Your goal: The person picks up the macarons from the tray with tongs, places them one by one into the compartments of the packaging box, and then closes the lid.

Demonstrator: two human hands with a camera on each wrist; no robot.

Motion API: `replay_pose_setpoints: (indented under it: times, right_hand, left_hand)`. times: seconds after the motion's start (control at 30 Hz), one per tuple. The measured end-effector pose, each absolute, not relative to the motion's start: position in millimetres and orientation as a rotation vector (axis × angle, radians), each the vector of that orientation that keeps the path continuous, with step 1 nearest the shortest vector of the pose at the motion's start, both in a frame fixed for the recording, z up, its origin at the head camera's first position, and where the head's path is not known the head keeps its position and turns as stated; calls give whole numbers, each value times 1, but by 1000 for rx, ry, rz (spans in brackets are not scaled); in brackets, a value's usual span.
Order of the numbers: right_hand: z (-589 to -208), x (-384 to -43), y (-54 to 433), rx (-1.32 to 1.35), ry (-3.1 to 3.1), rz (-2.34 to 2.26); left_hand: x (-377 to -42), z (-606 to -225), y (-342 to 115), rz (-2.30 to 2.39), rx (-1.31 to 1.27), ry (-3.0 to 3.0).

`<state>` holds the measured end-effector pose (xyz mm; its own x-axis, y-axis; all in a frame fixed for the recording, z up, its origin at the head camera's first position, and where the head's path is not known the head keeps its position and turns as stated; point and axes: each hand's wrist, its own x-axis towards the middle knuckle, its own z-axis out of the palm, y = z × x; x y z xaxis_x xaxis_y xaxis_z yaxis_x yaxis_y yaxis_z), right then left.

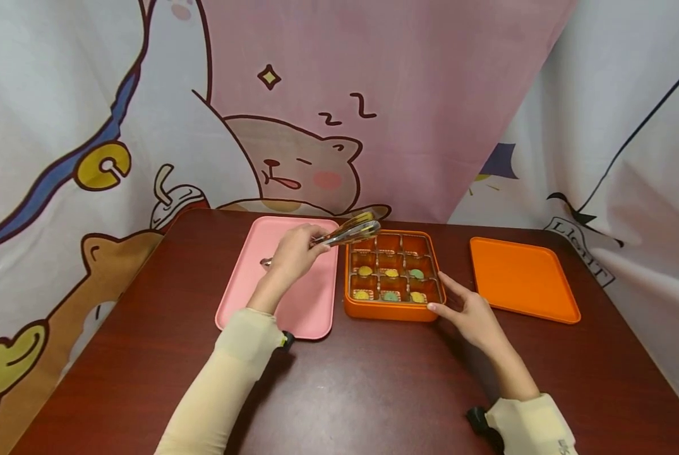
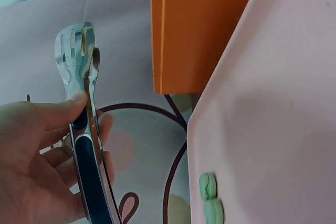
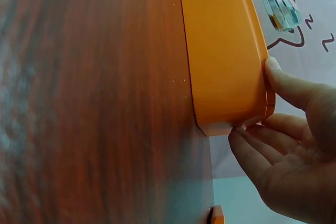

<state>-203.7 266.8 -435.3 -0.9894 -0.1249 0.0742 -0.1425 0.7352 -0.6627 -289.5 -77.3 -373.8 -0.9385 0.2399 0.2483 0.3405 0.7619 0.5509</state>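
Note:
My left hand [image 1: 295,254] grips metal tongs [image 1: 347,234] above the pink tray [image 1: 311,325], their slotted head reaching over the back left of an orange box [image 1: 390,311]. In the left wrist view, the thumb presses one arm of the tongs and the fingers wrap the other side; a yellow tint shows at the head. Clear dividers split the box into compartments. Yellow macarons [image 1: 392,273] and green macarons [image 1: 416,274] sit in its middle and front rows. My right hand [image 1: 475,319] holds the box's near right corner, thumb at the rim, fingers against the side.
Two green macarons [image 2: 211,211] lie by the edge of the pink tray in the left wrist view. An orange lid [image 1: 523,278] rests on the dark wooden table [image 1: 339,392] at the right. Behind the table hangs a cartoon-printed curtain [image 1: 407,126].

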Motion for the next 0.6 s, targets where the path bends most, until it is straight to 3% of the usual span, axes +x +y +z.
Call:
replay_pose_setpoints:
  times: [0.6]
  right_hand:
    - [-435,-202,266,202,-2903,1107]
  left_hand:
    - [-299,-374,-29,-837,-550,-2825]
